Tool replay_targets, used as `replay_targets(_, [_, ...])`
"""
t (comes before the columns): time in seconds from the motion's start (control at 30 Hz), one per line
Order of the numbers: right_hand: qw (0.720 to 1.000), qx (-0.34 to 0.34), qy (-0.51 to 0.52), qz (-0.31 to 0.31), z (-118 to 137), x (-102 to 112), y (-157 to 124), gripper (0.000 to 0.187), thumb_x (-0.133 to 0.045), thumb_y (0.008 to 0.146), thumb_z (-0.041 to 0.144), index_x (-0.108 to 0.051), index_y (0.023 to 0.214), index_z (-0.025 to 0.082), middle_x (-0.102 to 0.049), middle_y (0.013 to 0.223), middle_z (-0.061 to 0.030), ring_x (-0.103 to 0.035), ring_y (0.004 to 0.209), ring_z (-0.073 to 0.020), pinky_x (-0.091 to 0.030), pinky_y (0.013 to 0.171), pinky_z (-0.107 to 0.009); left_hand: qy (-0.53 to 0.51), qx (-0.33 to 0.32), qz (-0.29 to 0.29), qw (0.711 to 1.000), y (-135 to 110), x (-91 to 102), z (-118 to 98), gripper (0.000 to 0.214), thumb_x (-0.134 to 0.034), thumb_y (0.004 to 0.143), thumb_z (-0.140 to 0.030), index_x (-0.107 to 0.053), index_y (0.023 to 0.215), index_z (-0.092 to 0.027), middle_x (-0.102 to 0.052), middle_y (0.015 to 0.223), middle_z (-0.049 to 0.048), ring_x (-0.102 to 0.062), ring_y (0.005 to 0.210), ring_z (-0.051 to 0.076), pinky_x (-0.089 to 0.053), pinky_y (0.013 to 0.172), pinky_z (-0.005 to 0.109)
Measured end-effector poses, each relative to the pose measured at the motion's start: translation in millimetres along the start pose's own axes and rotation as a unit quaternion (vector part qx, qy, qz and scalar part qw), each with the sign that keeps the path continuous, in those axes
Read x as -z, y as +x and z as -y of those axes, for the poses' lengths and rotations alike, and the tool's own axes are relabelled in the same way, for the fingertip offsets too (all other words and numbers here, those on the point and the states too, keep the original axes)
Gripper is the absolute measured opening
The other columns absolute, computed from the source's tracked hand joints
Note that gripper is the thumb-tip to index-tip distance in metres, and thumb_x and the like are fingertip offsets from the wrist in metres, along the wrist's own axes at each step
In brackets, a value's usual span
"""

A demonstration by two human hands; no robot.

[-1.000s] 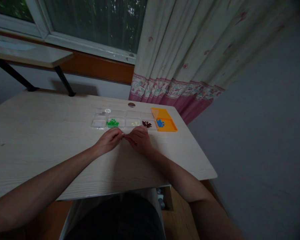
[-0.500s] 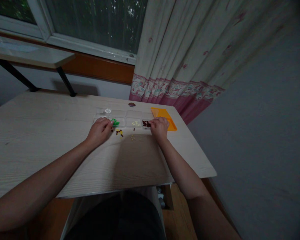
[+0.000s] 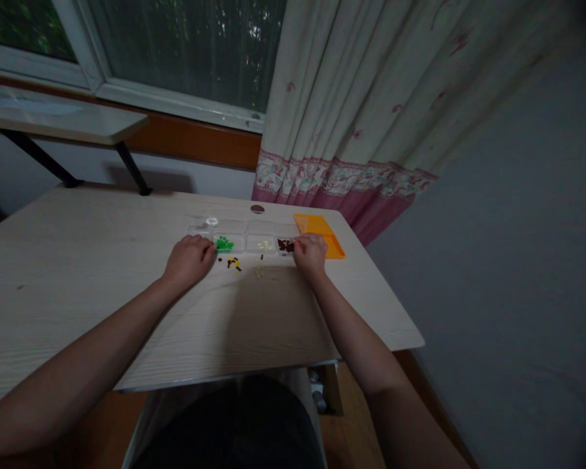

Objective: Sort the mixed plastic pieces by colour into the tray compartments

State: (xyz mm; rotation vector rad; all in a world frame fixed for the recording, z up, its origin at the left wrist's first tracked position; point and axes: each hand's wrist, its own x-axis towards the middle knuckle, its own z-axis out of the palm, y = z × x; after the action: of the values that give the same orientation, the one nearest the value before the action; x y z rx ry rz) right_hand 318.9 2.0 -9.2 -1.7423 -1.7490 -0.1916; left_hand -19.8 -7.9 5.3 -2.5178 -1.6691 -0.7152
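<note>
A clear plastic compartment box (image 3: pixel 245 242) lies on the desk between my hands. Green pieces (image 3: pixel 224 244) fill one near compartment, pale yellow pieces (image 3: pixel 264 245) lie in another, and dark brown pieces (image 3: pixel 286 245) are in the one at the right. My left hand (image 3: pixel 189 258) is closed beside the box's left end, close to the green pieces. At the right end, my right hand (image 3: pixel 310 254) has its fingers pinched next to the brown pieces. Whatever either hand grips is too small or hidden. Mixed brown and yellow pieces (image 3: pixel 234 263) lie loose in front of the box.
An orange tray (image 3: pixel 334 247) sits behind and right of my right hand. Several pale bits (image 3: pixel 258 272) lie on the desk (image 3: pixel 102 273). A raised shelf (image 3: pixel 63 114) on black legs stands at the back left. A curtain (image 3: pixel 317 130) hangs behind the desk.
My left hand has shifted slightly left, away from the green pieces, leaving more of them visible. My right hand stays at the brown compartment. The view has tilted a little.
</note>
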Motion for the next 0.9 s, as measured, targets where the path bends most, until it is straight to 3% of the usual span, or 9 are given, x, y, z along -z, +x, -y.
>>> replay_targets(0.27, [0.999, 0.049, 0.012, -0.018, -0.3, -6.8, -3.9, 0.025, -0.054, 0.093, 0.033, -0.076, 0.094, 0.020, -0.071, 0.101, -0.0081, -0.053, 0.100, -0.0228, -0.034, 0.090, -0.037, 0.033, -0.018, 0.039, 0.999, -3.9, 12.8, -11.3, 0.032, -0.047, 0.092, -0.042, -0.068, 0.091, -0.019, -0.067, 0.091, 0.0100, -0.058, 0.093, 0.028, -0.040, 0.081, 0.038])
replay_targets(0.43, [0.998, 0.063, 0.014, -0.016, 1.7, -10.6, -5.9, 0.024, -0.056, 0.093, 0.034, -0.076, 0.094, 0.021, -0.071, 0.097, -0.0077, -0.054, 0.096, -0.0217, -0.034, 0.089, -0.037, 0.038, -0.037, 0.070, 0.996, -7.0, 9.9, -13.0, 0.027, -0.055, 0.088, -0.044, -0.067, 0.096, -0.022, -0.067, 0.099, 0.0098, -0.056, 0.099, 0.030, -0.039, 0.083, 0.040])
replay_targets(0.77, [0.993, 0.095, 0.051, -0.039, 7.3, -7.0, -8.3, 0.019, -0.060, 0.091, 0.031, -0.076, 0.090, 0.022, -0.072, 0.091, -0.0052, -0.056, 0.092, -0.0197, -0.035, 0.088, -0.035, 0.011, -0.053, 0.090, 0.995, -5.2, 5.1, -17.5, 0.023, -0.047, 0.093, -0.034, -0.065, 0.094, -0.020, -0.066, 0.096, 0.0109, -0.057, 0.094, 0.027, -0.040, 0.084, 0.039])
replay_targets(0.9, [0.987, 0.146, 0.054, -0.032, 17.0, 0.1, -10.6, 0.019, -0.058, 0.092, 0.030, -0.075, 0.089, 0.022, -0.073, 0.090, -0.0045, -0.056, 0.093, -0.0197, -0.036, 0.089, -0.036, -0.016, -0.065, 0.092, 0.993, -6.5, 3.8, -17.9, 0.025, -0.047, 0.092, -0.036, -0.064, 0.091, -0.018, -0.065, 0.094, 0.0112, -0.058, 0.092, 0.027, -0.042, 0.084, 0.039])
